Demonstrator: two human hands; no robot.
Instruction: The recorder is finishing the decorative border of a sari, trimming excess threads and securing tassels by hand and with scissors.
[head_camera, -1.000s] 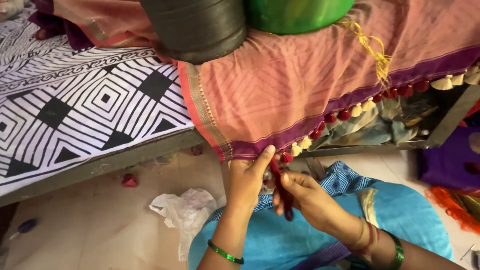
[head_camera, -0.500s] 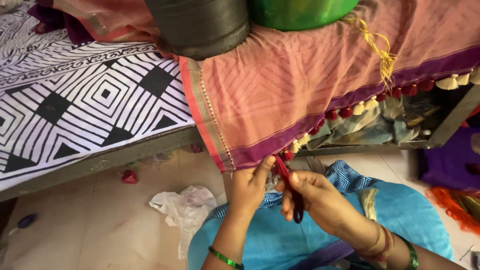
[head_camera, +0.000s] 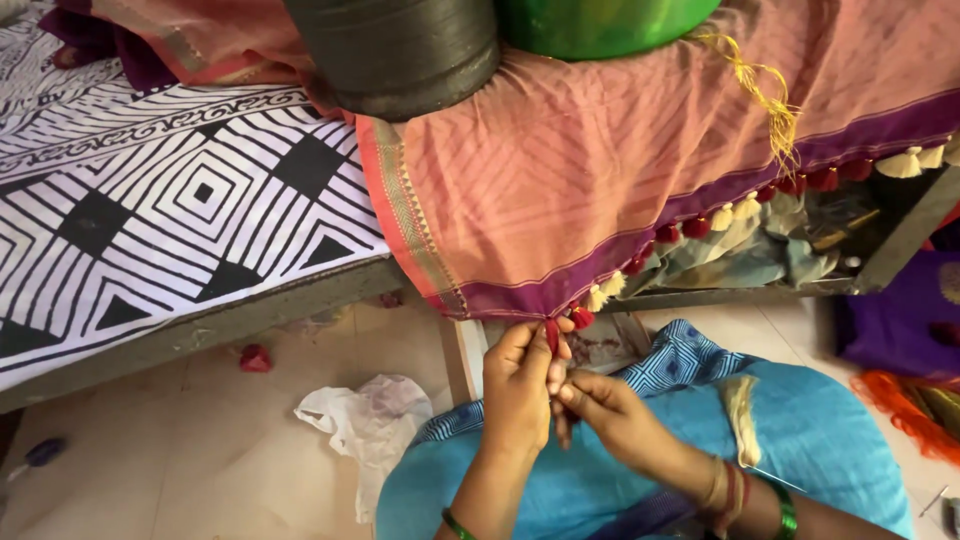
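The left hand (head_camera: 518, 385) has its fingers (head_camera: 522, 340) pinched on a small red tassel thread (head_camera: 551, 332) at the hanging corner of the pink cloth (head_camera: 600, 180), just beside a finished red tassel (head_camera: 581, 318). The right hand (head_camera: 610, 415) meets it from the right, fingers curled in and pressed against the left; whether they grip anything themselves I cannot tell. To do this well, the thread is best kept taut against the purple border (head_camera: 560, 295) so the tuft sits level with the row of red and cream tassels (head_camera: 720, 215) running off right. The cloth drapes over a bed with a black-and-white patterned sheet (head_camera: 150, 220), weighted by a dark drum (head_camera: 400, 50) and a green vessel (head_camera: 600, 20). Below, a blue garment (head_camera: 800, 440) covers the lap, and a crumpled white bag (head_camera: 370, 420) lies on the pale floor (head_camera: 150, 460).
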